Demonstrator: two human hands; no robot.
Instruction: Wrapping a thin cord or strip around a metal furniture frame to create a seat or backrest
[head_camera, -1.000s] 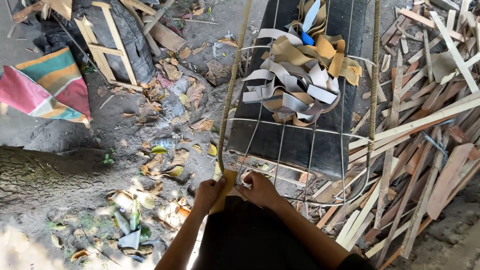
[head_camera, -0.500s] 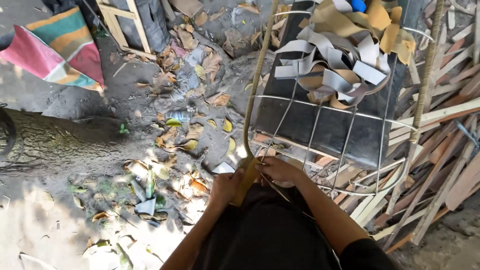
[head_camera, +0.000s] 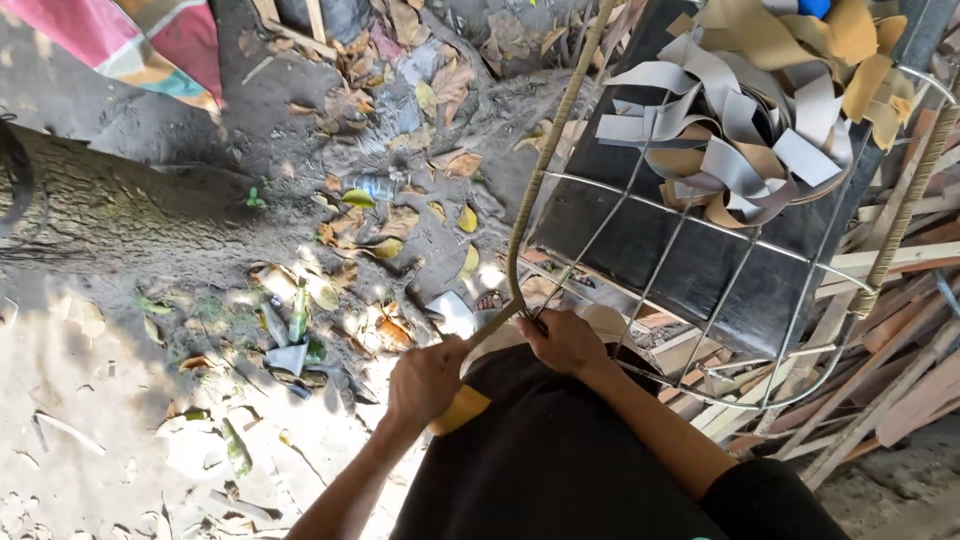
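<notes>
the left hand (head_camera: 425, 380) grips a tan strip (head_camera: 458, 408), probably pliable; the right hand (head_camera: 565, 340) pinches the stiff wire frame (head_camera: 700, 300) at its wrapped corner.

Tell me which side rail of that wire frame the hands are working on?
The wrapped rail nearer the tree trunk; both hands, left and right, meet at its lower end.

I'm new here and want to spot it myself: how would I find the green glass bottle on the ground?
Start at the big tree trunk lying across the left side. Just below its right end, in the sunlit patch of dry leaves, left of the person's left hand, a small bottle stands among the litter. It is the only bright green, narrow-necked thing there; the leaves around it are flat and yellow-brown.
</notes>
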